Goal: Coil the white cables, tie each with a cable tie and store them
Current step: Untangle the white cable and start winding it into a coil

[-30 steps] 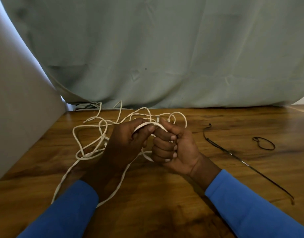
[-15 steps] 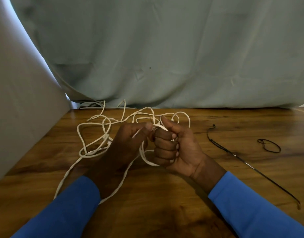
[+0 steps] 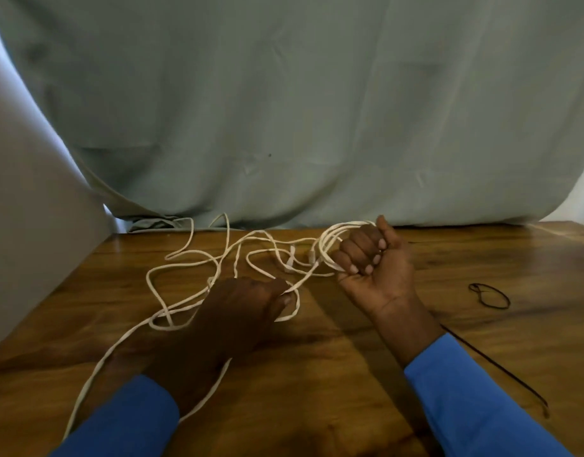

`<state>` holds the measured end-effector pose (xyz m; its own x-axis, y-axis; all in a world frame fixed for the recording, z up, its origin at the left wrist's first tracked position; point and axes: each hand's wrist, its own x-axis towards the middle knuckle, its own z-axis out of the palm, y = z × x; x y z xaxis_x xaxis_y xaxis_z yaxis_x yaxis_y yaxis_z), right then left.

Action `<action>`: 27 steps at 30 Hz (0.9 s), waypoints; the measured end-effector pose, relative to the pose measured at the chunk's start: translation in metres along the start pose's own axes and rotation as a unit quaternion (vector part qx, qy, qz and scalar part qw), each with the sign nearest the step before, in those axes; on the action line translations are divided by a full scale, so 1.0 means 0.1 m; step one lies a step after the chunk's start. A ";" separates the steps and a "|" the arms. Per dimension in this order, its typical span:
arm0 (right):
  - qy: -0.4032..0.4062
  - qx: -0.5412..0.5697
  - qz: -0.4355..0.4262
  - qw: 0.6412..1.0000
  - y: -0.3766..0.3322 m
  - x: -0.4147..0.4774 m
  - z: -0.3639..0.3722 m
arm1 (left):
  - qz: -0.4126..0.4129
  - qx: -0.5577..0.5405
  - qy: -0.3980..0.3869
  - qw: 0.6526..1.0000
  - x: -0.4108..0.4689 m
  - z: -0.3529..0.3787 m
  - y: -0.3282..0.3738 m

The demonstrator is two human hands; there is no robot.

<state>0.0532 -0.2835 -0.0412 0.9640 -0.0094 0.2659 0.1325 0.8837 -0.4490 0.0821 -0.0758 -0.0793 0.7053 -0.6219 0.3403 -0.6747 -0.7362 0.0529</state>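
A tangle of white cable (image 3: pixel 191 262) sprawls over the wooden table (image 3: pixel 317 374) on the left and middle. My right hand (image 3: pixel 373 265), palm turned up, is closed around a few coiled loops of the white cable (image 3: pixel 330 242) near the table's far edge. My left hand (image 3: pixel 244 308) rests low on the table, pinching a strand of the same cable between thumb and fingers. A straight black cable tie (image 3: pixel 501 367) lies on the table right of my right forearm, and a looped black tie (image 3: pixel 490 295) lies further right.
A pale green cloth (image 3: pixel 300 110) hangs as a backdrop right behind the table's far edge. A grey-white panel (image 3: pixel 30 225) rises along the left side. My blue sleeves (image 3: pixel 475 400) cover both forearms at the bottom.
My hands have separated: the right one swung up and right with the coiled loops, palm now upward. The left one slid down along the strand toward me.
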 end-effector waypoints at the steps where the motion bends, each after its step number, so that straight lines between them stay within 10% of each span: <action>1: 0.030 -0.002 -0.025 0.999 -0.04 0.02 -0.03 | 0.020 0.012 -0.009 1.000 -0.01 0.00 0.01; 10: 0.210 -0.166 -0.163 0.950 0.05 0.08 -0.14 | 0.225 -0.009 0.124 0.966 -0.11 -0.06 0.15; 13: 0.219 -0.408 -0.211 0.861 0.20 0.01 -0.15 | 0.224 -0.010 0.143 0.964 -0.14 -0.07 0.26; 20: -0.033 -0.771 -0.258 0.581 0.50 -0.09 -0.23 | 0.180 -0.003 0.265 0.947 -0.19 -0.29 0.07; 27: -0.114 -0.736 -0.248 0.620 0.59 -0.14 -0.22 | 0.139 -0.053 0.291 0.945 -0.22 -0.32 -0.14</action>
<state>0.0524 -0.2421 -0.0904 0.6853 0.1049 0.7206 0.6274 -0.5876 -0.5111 0.0691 -0.0439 -0.0574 0.2783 -0.5122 0.8125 -0.8562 -0.5157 -0.0319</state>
